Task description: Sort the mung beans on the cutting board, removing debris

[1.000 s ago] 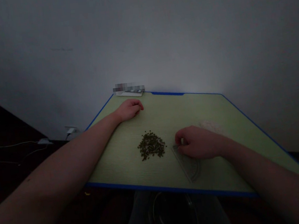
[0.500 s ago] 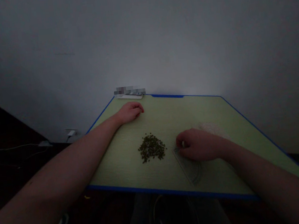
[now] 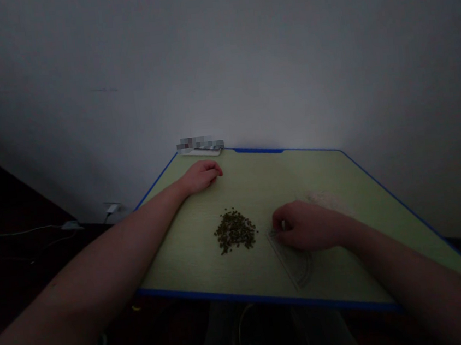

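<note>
A loose heap of small green-brown beans or seeds (image 3: pixel 235 230) lies on the pale green tabletop (image 3: pixel 207 268). To its right is a clear protractor (image 3: pixel 296 269), its straight edge facing the heap. My right hand (image 3: pixel 297 224) is over the protractor's far end, thumb and fingers curled together in a pinch on it. Behind that hand is a spread of small whitish grains (image 3: pixel 328 199), partly hidden by it. My left hand (image 3: pixel 201 176) rests on the table beyond the heap, fingers curled in, with nothing visible in them.
At the far left corner stands a white item (image 3: pixel 201 149), partly blurred out. A blue rim (image 3: pixel 268 298) edges the table, and a grey wall (image 3: pixel 244 72) rises behind it. A plug with a cable (image 3: pixel 113 208) sits in the wall socket at left.
The whole view has shifted slightly, with the table a little lower in the picture. Both hands, the heap and the protractor keep their places on the table.
</note>
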`<action>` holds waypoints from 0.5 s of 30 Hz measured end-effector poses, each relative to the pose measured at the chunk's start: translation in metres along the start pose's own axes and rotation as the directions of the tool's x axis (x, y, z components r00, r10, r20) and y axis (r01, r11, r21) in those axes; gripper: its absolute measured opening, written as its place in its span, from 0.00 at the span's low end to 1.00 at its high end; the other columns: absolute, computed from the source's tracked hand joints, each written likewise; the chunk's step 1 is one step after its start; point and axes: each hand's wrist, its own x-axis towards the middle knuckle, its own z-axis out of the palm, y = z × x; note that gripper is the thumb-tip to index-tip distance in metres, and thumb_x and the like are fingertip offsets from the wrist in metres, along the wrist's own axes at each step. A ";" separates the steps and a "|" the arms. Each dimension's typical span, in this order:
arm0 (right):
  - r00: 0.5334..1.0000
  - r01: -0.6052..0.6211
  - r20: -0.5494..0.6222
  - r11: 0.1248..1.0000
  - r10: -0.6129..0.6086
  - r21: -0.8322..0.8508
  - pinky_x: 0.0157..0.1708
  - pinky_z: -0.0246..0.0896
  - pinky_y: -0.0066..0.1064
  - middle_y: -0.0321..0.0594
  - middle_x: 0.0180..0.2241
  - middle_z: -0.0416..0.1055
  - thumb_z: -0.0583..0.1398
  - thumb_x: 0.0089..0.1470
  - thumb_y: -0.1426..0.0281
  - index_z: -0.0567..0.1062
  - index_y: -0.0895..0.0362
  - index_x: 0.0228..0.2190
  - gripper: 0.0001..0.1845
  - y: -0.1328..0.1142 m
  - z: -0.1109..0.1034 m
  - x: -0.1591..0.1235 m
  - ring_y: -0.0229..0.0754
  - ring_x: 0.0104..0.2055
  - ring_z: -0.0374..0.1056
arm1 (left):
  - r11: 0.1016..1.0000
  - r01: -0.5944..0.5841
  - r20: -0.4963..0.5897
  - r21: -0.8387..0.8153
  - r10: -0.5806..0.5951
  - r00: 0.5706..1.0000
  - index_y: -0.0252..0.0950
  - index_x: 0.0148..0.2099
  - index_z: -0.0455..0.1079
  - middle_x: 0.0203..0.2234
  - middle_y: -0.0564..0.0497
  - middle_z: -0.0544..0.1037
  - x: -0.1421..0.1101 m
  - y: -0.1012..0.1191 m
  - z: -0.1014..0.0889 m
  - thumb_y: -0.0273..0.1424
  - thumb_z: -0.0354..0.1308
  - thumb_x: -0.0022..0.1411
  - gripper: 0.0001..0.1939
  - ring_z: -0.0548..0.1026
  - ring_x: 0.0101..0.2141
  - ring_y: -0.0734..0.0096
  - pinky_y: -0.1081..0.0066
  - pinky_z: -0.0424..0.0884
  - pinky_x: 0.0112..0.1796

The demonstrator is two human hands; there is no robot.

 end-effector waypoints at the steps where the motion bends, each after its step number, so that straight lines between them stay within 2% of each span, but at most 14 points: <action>1: 1.000 0.000 0.003 1.000 0.000 0.003 0.24 0.54 0.28 0.40 0.27 0.74 0.55 0.45 0.71 0.77 0.57 0.30 0.11 0.000 0.000 0.000 0.39 0.26 0.67 | 1.000 -0.002 -0.001 0.004 0.002 1.000 0.34 0.31 0.68 0.13 0.58 0.63 0.000 0.000 0.000 0.28 0.49 0.49 0.08 0.60 0.16 0.79 0.76 0.55 0.21; 7: 1.000 0.000 0.002 1.000 0.000 0.008 0.25 0.55 0.28 0.42 0.28 0.74 0.55 0.45 0.70 0.77 0.58 0.31 0.12 0.000 0.000 -0.001 0.39 0.27 0.67 | 1.000 -0.006 -0.008 0.006 0.006 1.000 0.33 0.31 0.69 0.13 0.58 0.64 0.002 -0.003 0.000 0.28 0.50 0.49 0.08 0.60 0.17 0.80 0.77 0.55 0.21; 10: 1.000 -0.013 -0.003 1.000 0.013 0.000 0.24 0.55 0.28 0.41 0.27 0.74 0.55 0.44 0.69 0.77 0.58 0.30 0.12 0.000 -0.001 -0.002 0.39 0.27 0.67 | 0.995 -0.007 -0.038 -0.102 0.003 0.999 0.33 0.45 0.67 0.13 0.60 0.63 0.002 -0.003 0.000 0.27 0.49 0.48 0.19 0.59 0.15 0.81 0.77 0.54 0.19; 12: 1.000 -0.010 0.001 1.000 0.010 0.005 0.24 0.54 0.28 0.42 0.27 0.75 0.55 0.44 0.69 0.77 0.58 0.30 0.12 -0.001 -0.001 -0.002 0.40 0.27 0.67 | 0.978 -0.008 -0.091 -0.211 -0.011 0.996 0.33 0.57 0.57 0.13 0.61 0.63 0.002 -0.003 0.000 0.26 0.49 0.47 0.31 0.58 0.14 0.81 0.77 0.53 0.18; 15: 1.000 0.005 -0.002 1.000 -0.005 0.000 0.23 0.54 0.28 0.42 0.27 0.75 0.55 0.44 0.70 0.77 0.58 0.30 0.12 -0.001 0.000 -0.003 0.40 0.26 0.68 | 0.939 0.011 -0.188 -0.343 -0.080 0.979 0.32 0.64 0.42 0.14 0.61 0.64 0.003 -0.003 -0.001 0.26 0.50 0.46 0.42 0.60 0.14 0.80 0.78 0.54 0.17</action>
